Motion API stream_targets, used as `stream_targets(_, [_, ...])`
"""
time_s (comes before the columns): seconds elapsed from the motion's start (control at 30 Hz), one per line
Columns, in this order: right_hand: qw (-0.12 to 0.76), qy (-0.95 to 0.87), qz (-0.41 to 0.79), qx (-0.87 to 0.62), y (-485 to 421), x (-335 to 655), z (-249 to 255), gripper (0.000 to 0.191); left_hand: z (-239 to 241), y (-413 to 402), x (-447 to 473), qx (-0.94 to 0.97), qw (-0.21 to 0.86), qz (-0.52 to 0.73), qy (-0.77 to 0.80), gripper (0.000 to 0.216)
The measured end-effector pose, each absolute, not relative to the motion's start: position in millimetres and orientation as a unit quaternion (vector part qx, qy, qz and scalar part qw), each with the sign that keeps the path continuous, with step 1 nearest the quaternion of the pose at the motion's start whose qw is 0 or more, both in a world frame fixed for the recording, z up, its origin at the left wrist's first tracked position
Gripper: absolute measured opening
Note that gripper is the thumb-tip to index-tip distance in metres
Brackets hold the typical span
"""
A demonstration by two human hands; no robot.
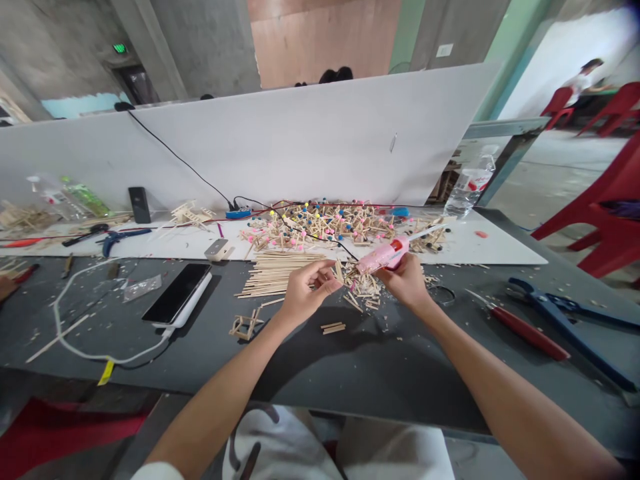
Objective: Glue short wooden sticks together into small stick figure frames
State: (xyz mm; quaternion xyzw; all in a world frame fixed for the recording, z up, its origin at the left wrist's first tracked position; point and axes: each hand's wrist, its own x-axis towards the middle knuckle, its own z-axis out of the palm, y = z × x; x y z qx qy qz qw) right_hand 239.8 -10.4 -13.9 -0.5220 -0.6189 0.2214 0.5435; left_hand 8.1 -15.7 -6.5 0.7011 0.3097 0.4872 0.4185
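Observation:
My right hand (404, 283) grips a pink hot glue gun (384, 256) with a white glue stick (427, 232) poking out of its back end. The gun's nozzle points left, towards my left hand (310, 292). Thumb and fingers of that hand pinch a short wooden stick (339, 271) close to the nozzle. Beneath my hands lie a row of long thin wooden sticks (280, 270) and a scatter of short cut pieces. A few short sticks (333, 327) rest nearer to me, and a small wooden frame (245, 325) stands to their left.
Many small stick pieces with coloured ball ends (330, 223) are heaped along the white board. At right lie a red-handled knife (530, 331) and blue-handled pliers (565, 327). A phone (177, 293) on a white power bank with a cable is at left. A water bottle (470, 185) stands back right.

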Motion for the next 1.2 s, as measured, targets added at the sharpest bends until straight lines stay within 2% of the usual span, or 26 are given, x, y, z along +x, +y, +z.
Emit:
stream_targets(0.37, [0.57,-0.59,0.263,-0.508,-8.6,239.5,-15.0,0.017,-5.2,-16.6,7.3,0.713,0.398,0.482,0.318,0.047])
stream_targets(0.73, [0.573,-0.575,0.263,-0.522,-9.4,238.1,-11.7,0.023,-4.7,-16.9,7.4,0.715,0.395,0.481,0.318,0.046])
stream_targets(1.2, [0.567,-0.573,0.27,-0.526,-7.2,238.9,-13.3,0.015,-5.7,-17.5,7.7,0.719,0.395,0.479,0.313,0.046])
